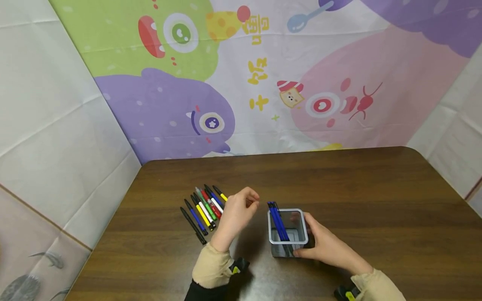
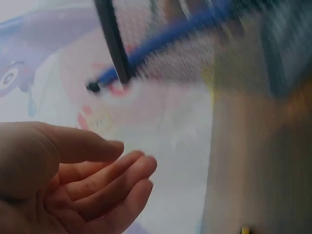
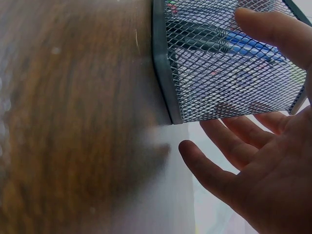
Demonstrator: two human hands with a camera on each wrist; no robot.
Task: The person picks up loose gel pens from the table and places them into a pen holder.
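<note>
A square mesh pen holder (image 1: pixel 288 250) stands upright on the table, with a pale rim and black wire-mesh walls. Blue pens (image 1: pixel 278 221) lean inside it against the left side, their dark ends above the rim. My right hand (image 1: pixel 329 246) holds the holder from the right, thumb (image 3: pixel 278 31) on the near wall and some fingers behind it. To the left of the holder, my left hand (image 1: pixel 237 213) is raised above the table with nothing in it, its fingers (image 2: pixel 112 187) loosely bent. A row of pens (image 1: pixel 203 211) lies just beyond its left side.
The row mixes black, blue, yellow, white, green and red pens, lying slantwise side by side, partly covered by the left hand. Behind the brown table (image 1: pixel 376 188) hangs a cartoon-printed cloth (image 1: pixel 263 125). White sheets (image 1: pixel 64 104) hang at both sides.
</note>
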